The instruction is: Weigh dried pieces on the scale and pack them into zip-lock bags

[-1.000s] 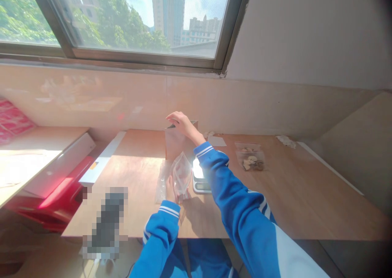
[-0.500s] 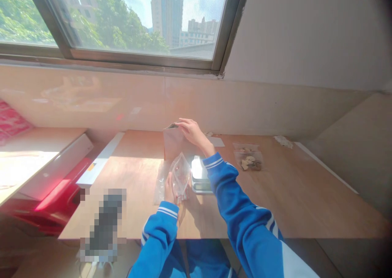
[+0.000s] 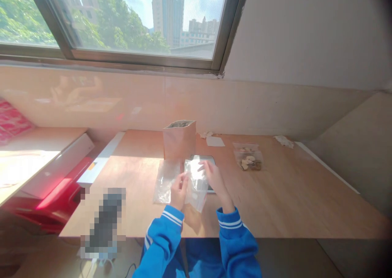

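Note:
A clear plastic bag (image 3: 196,194) hangs tilted from my left hand (image 3: 178,191), whose thumb and fingers pinch its left edge. My right hand (image 3: 214,178) is at the bag's upper right, fingers slightly apart over the plastic; whether they touch it I cannot tell. Behind the bag lies a scale (image 3: 211,162), largely covered by the bag and my right hand. A brown paper pouch (image 3: 179,143) stands upright with its mouth open, just beyond my hands. Another clear plastic bag (image 3: 163,188) rests flat on the table to the left of my left hand.
On the table (image 3: 275,204), clear bags of pale dried pieces (image 3: 249,161) lie to the right. A white paper (image 3: 215,141) and crumpled tissue (image 3: 283,141) are near the wall. A pixelated dark object (image 3: 105,221) is at front left, with a red chair (image 3: 61,192) beyond the left edge.
My right hand has come down from the paper pouch's mouth to the plastic bag. The bag has shifted right, in front of the scale, with my left hand still gripping it.

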The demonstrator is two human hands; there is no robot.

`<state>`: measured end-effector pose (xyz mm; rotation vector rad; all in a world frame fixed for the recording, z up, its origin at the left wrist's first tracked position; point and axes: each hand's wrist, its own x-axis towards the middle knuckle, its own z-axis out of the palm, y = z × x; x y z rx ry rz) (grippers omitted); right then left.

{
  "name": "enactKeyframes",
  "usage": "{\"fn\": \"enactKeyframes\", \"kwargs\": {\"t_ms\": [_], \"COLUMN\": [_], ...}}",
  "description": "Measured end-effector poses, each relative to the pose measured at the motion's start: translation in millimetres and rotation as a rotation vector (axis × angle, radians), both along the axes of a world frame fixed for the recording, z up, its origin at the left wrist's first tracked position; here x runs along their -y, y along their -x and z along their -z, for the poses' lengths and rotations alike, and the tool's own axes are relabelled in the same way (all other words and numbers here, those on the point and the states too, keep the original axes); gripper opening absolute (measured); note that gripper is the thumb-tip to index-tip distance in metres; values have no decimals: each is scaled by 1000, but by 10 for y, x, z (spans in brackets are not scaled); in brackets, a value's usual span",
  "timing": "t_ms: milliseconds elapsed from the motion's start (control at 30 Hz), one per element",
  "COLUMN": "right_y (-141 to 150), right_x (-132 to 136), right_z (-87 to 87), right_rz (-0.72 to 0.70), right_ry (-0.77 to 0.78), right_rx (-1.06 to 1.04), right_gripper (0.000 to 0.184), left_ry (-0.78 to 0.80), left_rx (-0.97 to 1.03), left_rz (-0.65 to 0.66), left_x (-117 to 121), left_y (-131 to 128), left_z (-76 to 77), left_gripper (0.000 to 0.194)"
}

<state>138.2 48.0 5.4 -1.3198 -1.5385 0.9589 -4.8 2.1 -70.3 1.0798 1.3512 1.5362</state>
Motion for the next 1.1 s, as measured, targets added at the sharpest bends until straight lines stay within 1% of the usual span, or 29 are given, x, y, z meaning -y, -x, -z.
{"fn": "enactKeyframes", "kwargs": {"t_ms": [100, 167, 233, 300, 367, 433, 467, 567, 667, 700, 733, 767, 833, 900, 933, 967, 1033, 1067, 1100], "right_y": [-191, -284, -307, -248, -131, 0, 56, 136, 55, -11, -100, -210, -488, -805, -958, -1098, -1315, -1389, -1442], "right_x": [10, 9, 34, 95, 184, 271, 306, 344, 278, 233, 178, 114, -32, -182, -252, -318, -434, -484, -529], "right_z": [14, 4, -5, 0, 26, 71, 99, 191, 313, 368, 431, 500, 650, 800, 870, 937, 1059, 1116, 1169], "right_rz": [98, 141, 130, 32, -138, -315, -378, -469, -500, -465, -389, -278, 17, 313, 442, 561, 697, 731, 750], "right_ry": [27, 16, 32, 133, 242, 291, 294, 285, 302, 305, 294, 265, 145, -31, -112, -166, -219, -227, -229], "right_rx": [-162, -215, -242, -266, -272, -291, -310, -339, -301, -283, -261, -231, -144, -1, 106, 215, 391, 459, 510], "right_gripper": [51, 53, 53, 51, 51, 57, 58, 47, 42, 42, 42, 40, 38, 34, 33, 34, 42, 49, 55], "left_ry": [-7, -8, -9, -21, -37, -44, -42, -20, -6, 1, 12, 33, 117, 251, 289, 294, 239, 192, 146], "left_rx": [-35, -41, -73, -101, -97, -87, -86, -109, -160, -180, -199, -222, -292, -428, -520, -619, -799, -866, -917], "left_rz": [10, -48, -130, -188, -219, -241, -252, -271, -280, -293, -309, -325, -341, -366, -409, -466, -549, -553, -523], "left_x": [58, 66, 55, 38, 28, 28, 32, 49, 56, 54, 51, 46, 36, 29, 26, 24, 19, 15, 9], "left_y": [-13, 25, 83, 137, 172, 189, 196, 228, 304, 343, 391, 446, 566, 671, 706, 723, 701, 665, 618], "left_z": [-99, -164, -218, -256, -282, -304, -317, -366, -407, -410, -406, -394, -351, -298, -277, -261, -249, -245, -236], "left_gripper": [25, 24, 25, 28, 32, 35, 35, 36, 35, 35, 36, 37, 43, 54, 58, 58, 52, 48, 45]}}
